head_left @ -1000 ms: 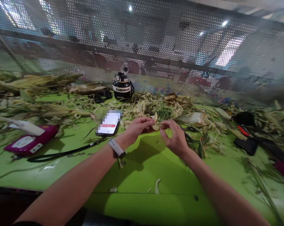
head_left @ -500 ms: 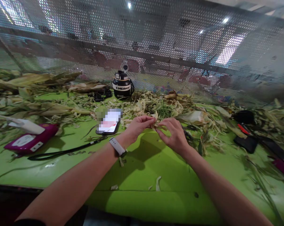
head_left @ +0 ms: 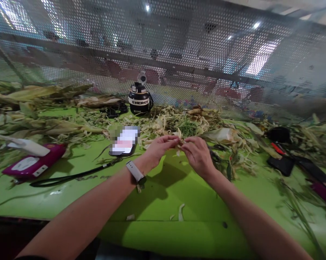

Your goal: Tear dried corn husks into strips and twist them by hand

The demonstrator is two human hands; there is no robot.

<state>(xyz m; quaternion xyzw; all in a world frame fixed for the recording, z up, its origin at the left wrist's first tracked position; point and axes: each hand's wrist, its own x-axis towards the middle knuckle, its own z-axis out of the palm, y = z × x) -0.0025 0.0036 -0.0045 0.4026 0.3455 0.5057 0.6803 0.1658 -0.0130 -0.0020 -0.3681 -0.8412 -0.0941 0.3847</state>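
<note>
Both hands meet over the green table (head_left: 163, 211), just in front of a heap of dried plant shreds (head_left: 165, 121). Between the fingertips is a small pale strip of husk (head_left: 179, 134), one pointed end sticking up. My left hand (head_left: 161, 148), with a watch on its wrist, pinches it from the left. My right hand (head_left: 197, 155) has its thumb and fingers closed on the strip's lower right side. A tiny pale piece shows just under the fingertips. The exact grip of each finger is partly hidden.
A phone (head_left: 124, 141) with a strap lies left of my hands. Behind stands a black bottle (head_left: 139, 103). A magenta power bank (head_left: 34, 162) is far left, a dark flat device (head_left: 281, 164) at right. Corn husks (head_left: 221, 135) lie around; a perforated metal panel (head_left: 179, 54) rises behind.
My right hand's thumb and fingers have closed in on the strip, where they were spread apart before. A small pale piece now shows below the fingertips. The view shifts slightly.
</note>
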